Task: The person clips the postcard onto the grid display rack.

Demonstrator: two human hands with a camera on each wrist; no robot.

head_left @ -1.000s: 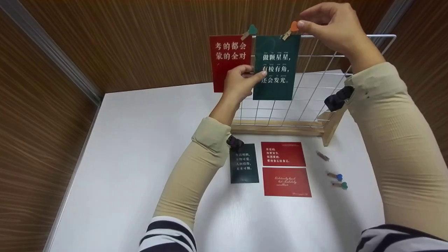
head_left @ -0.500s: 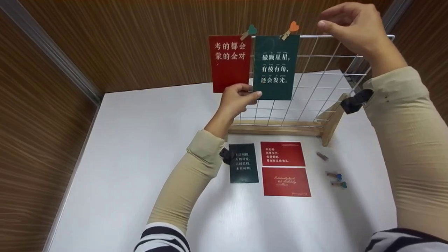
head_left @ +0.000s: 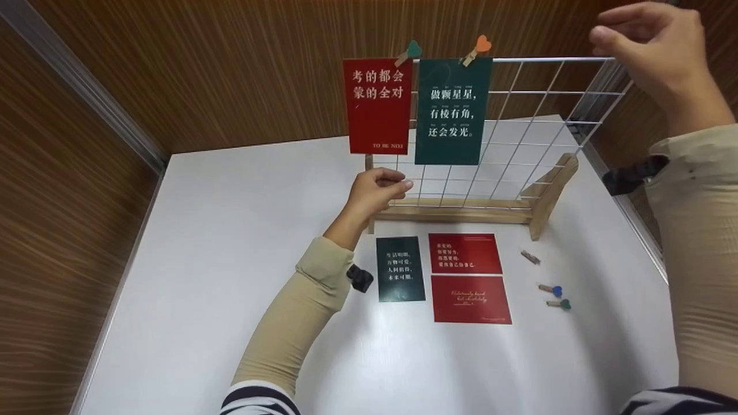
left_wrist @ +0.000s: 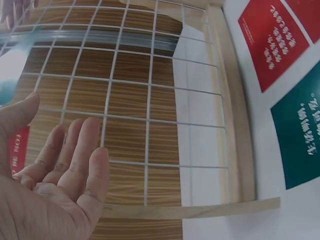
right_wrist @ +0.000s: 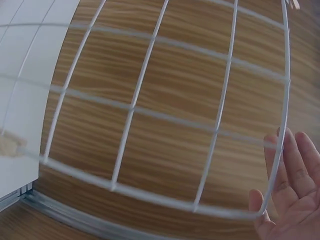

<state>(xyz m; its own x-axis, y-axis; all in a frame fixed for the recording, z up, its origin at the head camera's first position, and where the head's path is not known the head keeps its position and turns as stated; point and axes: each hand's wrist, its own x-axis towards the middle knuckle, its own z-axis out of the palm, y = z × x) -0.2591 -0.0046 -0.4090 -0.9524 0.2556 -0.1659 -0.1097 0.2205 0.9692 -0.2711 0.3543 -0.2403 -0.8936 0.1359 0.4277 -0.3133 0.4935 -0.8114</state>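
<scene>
Now the left hand (head_left: 372,191) and right hand (head_left: 666,52), both relaxed, half-spread and empty, have withdrawn from the dark-green printed card (head_left: 452,114), which hangs by its orange heart clothespin (head_left: 482,44) on the wire grid (head_left: 507,120); clipping appears complete.

Beneath it all, a smooth white tabletop (head_left: 230,213), with soft shadows across its near part, and toward its back a white wire grid rack (head_left: 461,215) on wooden end feet. Laid flat just in front of the rack, a dark green card (head_left: 400,269) placed upright to the viewer, then, to its right, an upper red card (head_left: 465,253) and a lower red card (head_left: 471,300), with a narrow gap between. Farther right, well apart from one another or just side by side, a slanted wooden clothespin (head_left: 530,257), a blue-heart clothespin (head_left: 550,290) and a green-heart clothespin (head_left: 558,304).
</scene>
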